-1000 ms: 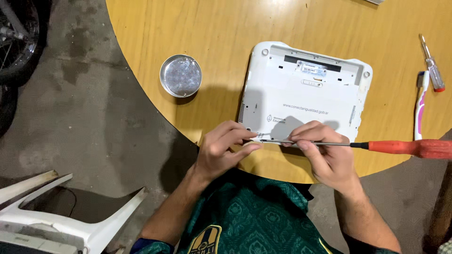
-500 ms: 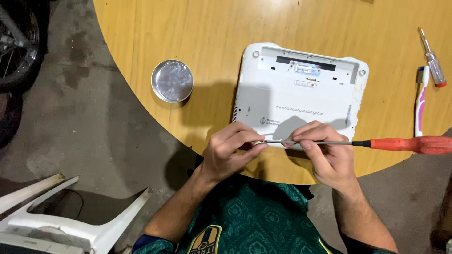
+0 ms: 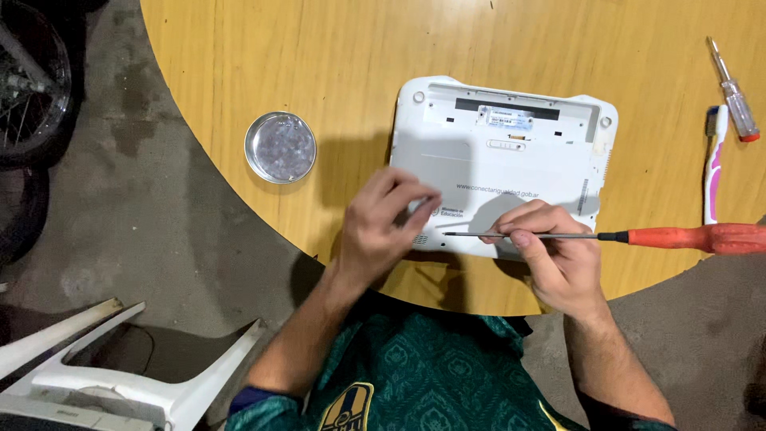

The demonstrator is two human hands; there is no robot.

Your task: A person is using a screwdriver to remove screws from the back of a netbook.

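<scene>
A white small laptop lies bottom-up on the round wooden table. My right hand pinches the metal shaft of a long screwdriver with an orange handle. It lies level across the laptop's near edge, tip pointing left. My left hand hovers over the laptop's near left corner, just left of the tip. Its fingertips are drawn together and blurred. Whether anything small sits between them is not visible.
A round metal dish sits left of the laptop near the table edge. A pink and white toothbrush and a small clear-handled screwdriver lie at the right. A white plastic chair and a wheel stand on the concrete floor.
My left hand has come off the screwdriver tip and moved slightly up and left, fingers still together. My right hand keeps the screwdriver level in about the same spot.
</scene>
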